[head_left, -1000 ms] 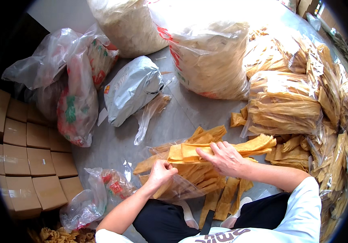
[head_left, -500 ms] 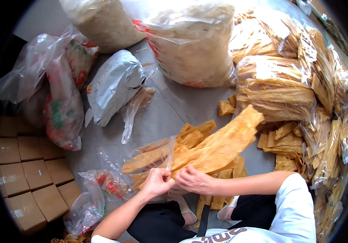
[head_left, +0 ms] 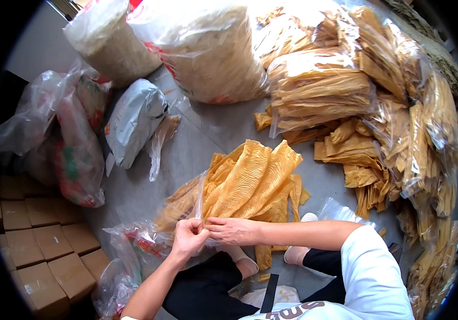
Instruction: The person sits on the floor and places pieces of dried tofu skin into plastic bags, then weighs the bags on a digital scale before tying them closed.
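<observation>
My left hand (head_left: 189, 239) is closed, pinching the edge of a clear plastic bag (head_left: 199, 197) in front of me. Just right of it, my right hand (head_left: 231, 231) has its fingertips on the same bag edge, beside my left thumb. Dried yellow, wrinkled sheets (head_left: 247, 178) fan out beyond my hands, some under the bag's thin film and others spilling over the grey floor. Which sheets lie fully inside the bag cannot be made out.
Large filled sacks (head_left: 207, 58) stand at the back. Bagged yellow sheets (head_left: 319, 90) pile along the right. Cardboard boxes (head_left: 58, 245) line the lower left, below crumpled plastic bags (head_left: 74, 154). A silver-grey package (head_left: 133, 120) lies left of centre, and my feet (head_left: 295, 256) are under my arms.
My right hand has let go of the folded yellow bundle and moved down-left to the bag's edge beside my left hand. The sheets now lie fanned out on the heap. The view has shifted.
</observation>
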The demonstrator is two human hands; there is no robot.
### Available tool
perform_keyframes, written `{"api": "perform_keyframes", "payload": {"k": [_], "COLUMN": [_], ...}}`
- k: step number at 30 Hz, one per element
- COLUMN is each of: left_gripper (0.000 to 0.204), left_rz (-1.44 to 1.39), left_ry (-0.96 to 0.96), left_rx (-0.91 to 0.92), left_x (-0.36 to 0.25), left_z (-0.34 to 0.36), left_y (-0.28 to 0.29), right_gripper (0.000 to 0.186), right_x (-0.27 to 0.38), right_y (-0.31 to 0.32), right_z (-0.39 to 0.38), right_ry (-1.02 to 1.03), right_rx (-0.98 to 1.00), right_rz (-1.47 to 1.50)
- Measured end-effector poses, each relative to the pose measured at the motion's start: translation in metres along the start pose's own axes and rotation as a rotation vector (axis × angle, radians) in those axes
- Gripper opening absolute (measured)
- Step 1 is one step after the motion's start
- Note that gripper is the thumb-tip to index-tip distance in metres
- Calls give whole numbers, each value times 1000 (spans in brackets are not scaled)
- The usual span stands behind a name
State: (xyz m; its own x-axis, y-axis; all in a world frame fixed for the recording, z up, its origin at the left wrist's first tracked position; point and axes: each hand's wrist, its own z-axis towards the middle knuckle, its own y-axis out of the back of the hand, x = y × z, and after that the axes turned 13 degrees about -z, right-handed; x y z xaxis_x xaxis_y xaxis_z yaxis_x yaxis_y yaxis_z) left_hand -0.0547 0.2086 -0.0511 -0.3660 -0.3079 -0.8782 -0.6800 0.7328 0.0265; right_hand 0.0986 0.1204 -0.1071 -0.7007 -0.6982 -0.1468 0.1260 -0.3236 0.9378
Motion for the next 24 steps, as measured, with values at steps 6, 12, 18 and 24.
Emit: {"api": "perform_keyframes", "payload": {"k": [6,12,18,24], "left_gripper": [29,29,28,27], "left_rz": [-195,-268,-301,-297], "left_ry": [-248,-373,-411,-479], "left_rx": [53,106,228,415], "left_x": [-37,-68,-79,-98], "left_z": [-21,-55,-87,-108], "left_y": [-25,-55,-115,-177], "right_gripper": [27,49,70,63], "right_x": [-5,9,89,143], "right_y": [102,266,295,314], "right_z": [-14,-105,-182,-106], "right_ry": [-141,-1101,-1657,-1469], "right_rx": [30,214,-576,-444], "right_rz": [6,-469,537,355]}}
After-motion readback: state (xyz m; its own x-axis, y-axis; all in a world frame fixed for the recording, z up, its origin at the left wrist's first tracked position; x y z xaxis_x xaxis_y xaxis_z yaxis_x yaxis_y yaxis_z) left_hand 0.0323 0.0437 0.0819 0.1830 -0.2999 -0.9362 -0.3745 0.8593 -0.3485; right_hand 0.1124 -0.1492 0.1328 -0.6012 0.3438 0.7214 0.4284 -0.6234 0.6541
